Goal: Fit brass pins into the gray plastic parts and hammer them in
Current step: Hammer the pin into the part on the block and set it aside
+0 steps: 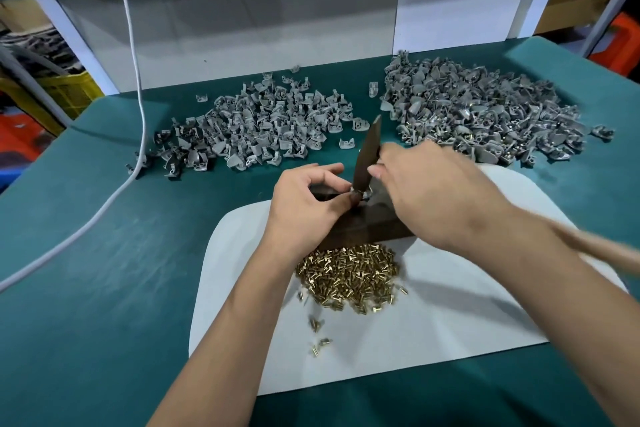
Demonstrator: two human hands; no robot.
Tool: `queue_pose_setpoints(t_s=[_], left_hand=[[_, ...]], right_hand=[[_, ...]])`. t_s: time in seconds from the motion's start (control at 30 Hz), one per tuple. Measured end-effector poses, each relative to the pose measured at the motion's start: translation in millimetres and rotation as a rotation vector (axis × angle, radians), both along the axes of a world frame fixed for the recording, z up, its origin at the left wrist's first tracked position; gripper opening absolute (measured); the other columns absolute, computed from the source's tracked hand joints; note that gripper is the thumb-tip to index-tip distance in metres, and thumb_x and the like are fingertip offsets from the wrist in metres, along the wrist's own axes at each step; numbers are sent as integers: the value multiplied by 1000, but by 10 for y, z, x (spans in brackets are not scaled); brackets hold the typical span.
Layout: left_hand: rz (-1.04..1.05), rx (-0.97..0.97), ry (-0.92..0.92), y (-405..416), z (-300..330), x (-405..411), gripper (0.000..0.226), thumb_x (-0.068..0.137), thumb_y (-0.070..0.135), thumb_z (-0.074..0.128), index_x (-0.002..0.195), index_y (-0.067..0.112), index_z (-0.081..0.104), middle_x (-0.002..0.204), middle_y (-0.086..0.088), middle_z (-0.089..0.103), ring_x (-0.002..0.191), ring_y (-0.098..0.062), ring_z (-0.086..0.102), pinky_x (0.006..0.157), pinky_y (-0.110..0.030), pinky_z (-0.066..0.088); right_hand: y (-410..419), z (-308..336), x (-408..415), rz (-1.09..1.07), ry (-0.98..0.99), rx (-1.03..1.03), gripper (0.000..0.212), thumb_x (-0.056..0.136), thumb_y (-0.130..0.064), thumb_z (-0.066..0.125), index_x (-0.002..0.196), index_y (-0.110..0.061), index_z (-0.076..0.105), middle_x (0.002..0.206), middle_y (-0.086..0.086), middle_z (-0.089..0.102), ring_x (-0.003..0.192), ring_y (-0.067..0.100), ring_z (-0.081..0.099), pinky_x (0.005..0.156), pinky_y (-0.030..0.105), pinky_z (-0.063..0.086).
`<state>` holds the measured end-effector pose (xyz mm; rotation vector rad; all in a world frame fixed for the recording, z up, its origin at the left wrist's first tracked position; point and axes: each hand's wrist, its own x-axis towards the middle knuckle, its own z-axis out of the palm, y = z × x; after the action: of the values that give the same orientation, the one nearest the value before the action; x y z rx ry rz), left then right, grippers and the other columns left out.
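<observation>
Left hand (304, 198): pinches gray part (358, 191) on dark block (367, 225). Right hand (426, 191): grips hammer (367, 152), head down on part. Brass pins (349, 274): heaped on white mat (450, 315).

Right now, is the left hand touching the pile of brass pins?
Apart. In the head view the left hand is up at the dark block, fingers by the hammer head. The brass pins lie nearer the person, below the wrist.

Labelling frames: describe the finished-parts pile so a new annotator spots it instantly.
Start at the green table and look to its far edge, where two heaps of gray plastic parts lie. Take the right-hand pile, beyond the right hand. Unlike the left pile, it shows brass glints among the gray.
</observation>
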<state>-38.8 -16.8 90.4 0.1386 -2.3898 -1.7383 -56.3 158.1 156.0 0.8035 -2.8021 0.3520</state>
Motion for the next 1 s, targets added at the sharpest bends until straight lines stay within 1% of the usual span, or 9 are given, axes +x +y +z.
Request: queue_pose_setpoints(t_s=[0.1,0.23,0.37,0.53,0.6,0.73,0.83,0.9,1.0], left_hand=[[-9,8,-8,3,10,17,11,79,6,86,76,15,80,123,-2,72,112,-7,69,107,-40,50],[5,-30,9,-2,11,9,11,79,8,85,77,17,80,121,0,73,120,-6,64,111,-36,46],[-16,-32,9,6,28,18,12,80,5,85,78,15,80,124,-5,71,112,-3,68,99,-19,50],[3,-32,17,-2,29,18,11,79,7,86,76,16,80,123,0,72,108,0,68,101,-24,50],[-9,-35,25,-3,27,14,15,80,6,85,74,19,79,124,-2,72,107,-2,69,99,-23,52],[-8,-49,25,7,38,37,12,81,6,85,76,17,80,124,-2,71,103,8,67,91,-11,50],[-8,-56,37,-3,39,26,14,80,8,85,75,21,79,124,0,72,107,4,67,98,-19,50],[-17,-46,40,-5,39,16,19,80,6,85,73,23,78,125,-3,72,110,-4,69,102,-28,51],[-7,-47,31,8,38,30,18,80,6,85,73,22,78,124,-3,72,108,-1,69,102,-28,52]], right_hand=[[49,44,-38,-18,-97,83,24,108,-41,36,95,-24,48,74,2,51,70,33,50,65,41,45],[127,87,-39,-40,51,-185,24,107,-40,36,101,-24,53,66,-1,49,55,24,47,56,36,40],[20,8,-3,-29,-111,123,26,108,-39,33,99,-21,49,83,8,59,75,36,58,67,42,47],[75,121,-55,-28,62,-96,23,107,-39,32,95,-25,46,64,-5,44,51,17,39,54,36,35],[-8,14,-25,-9,-15,30,32,106,-37,22,98,-19,47,67,-3,42,54,21,42,57,38,40],[81,58,-109,-32,-68,109,26,108,-42,34,92,-25,46,72,0,47,67,31,47,64,40,42],[85,77,-82,-52,55,-73,20,108,-41,36,94,-27,40,63,-3,41,54,25,40,55,38,36],[7,4,-49,-40,-37,11,21,109,-39,34,97,-23,41,65,-1,44,58,27,45,58,39,41],[34,60,-94,-15,-91,159,25,109,-41,34,97,-23,47,81,6,59,72,33,52,65,39,41]])
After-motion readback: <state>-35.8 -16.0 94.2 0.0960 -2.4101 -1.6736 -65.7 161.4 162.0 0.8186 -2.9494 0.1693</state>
